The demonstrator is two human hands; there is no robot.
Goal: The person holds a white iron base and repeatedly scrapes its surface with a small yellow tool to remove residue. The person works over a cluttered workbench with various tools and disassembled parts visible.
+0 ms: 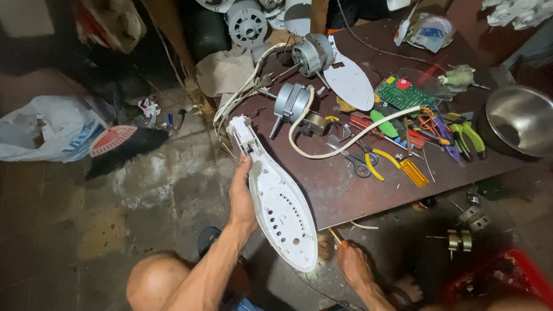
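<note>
My left hand (242, 198) grips the edge of a long white plastic fan housing shell (279, 207), held tilted over the near corner of the dark brown table (345, 190). My right hand (352, 262) is low under the table's edge, fingers closed on a thin orange-tipped tool (336, 237) that pokes up beside the shell's wide end. A second white shell half (348, 78) lies on the table. Two grey fan motors (291, 101) (311, 55) sit near it, joined by a white cord (345, 144).
Pliers, screwdrivers and scissors (415, 141) are strewn over the table with a green circuit board (402, 92). A steel bowl (518, 118) stands at the right. A white plastic bag (49, 129) and a red grille piece (112, 140) lie on the tiled floor. My knee (155, 282) is below.
</note>
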